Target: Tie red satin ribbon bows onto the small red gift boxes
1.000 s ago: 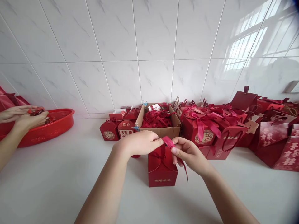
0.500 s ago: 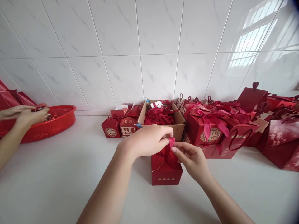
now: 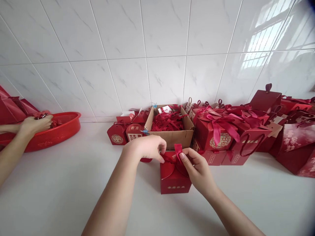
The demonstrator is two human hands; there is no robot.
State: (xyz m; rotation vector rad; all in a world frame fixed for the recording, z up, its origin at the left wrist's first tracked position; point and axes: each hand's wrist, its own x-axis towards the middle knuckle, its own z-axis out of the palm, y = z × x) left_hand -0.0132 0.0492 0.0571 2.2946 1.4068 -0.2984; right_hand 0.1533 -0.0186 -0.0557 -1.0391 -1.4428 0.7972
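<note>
A small red gift box [image 3: 175, 181] with gold lettering stands upright on the counter in front of me. A dark red ribbon [image 3: 178, 150] is tied over its top. My right hand [image 3: 199, 167] pinches an upright loop of this ribbon between thumb and fingers. At the box's upper left corner is my left hand [image 3: 149, 148], its thumb and fingers apart and curved beside the ribbon's left part. I see nothing held in it; whether its fingertips touch the ribbon I cannot tell.
Behind the gift box sits a cardboard box [image 3: 169, 137] of loose red ribbons. Red gift boxes [image 3: 117, 134] stand to its left, and several ribboned boxes [image 3: 216, 131] are stacked rightward. At far left, a co-worker's hands [image 3: 34, 126] work over a red plastic basin [image 3: 66, 129].
My left hand has let go of the ribbon and moved left and slightly down. My right hand has shifted a little left and holds the ribbon loop. The co-worker's hands moved slightly.
</note>
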